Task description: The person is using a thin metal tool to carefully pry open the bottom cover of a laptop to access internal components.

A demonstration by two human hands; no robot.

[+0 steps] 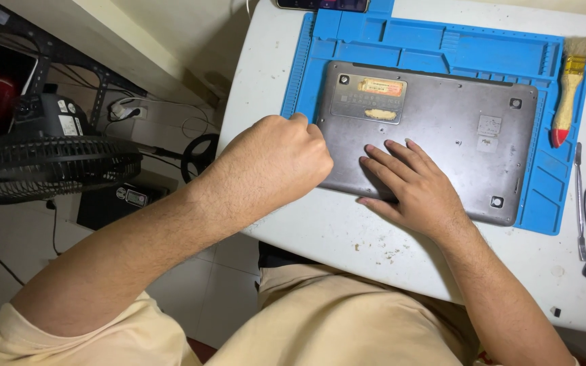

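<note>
I had the grey laptop lying bottom-up on the blue mat, my right hand spread flat on its near edge, my left hand fisted at its left edge, contents hidden; hard prying risked cracking it.
</note>
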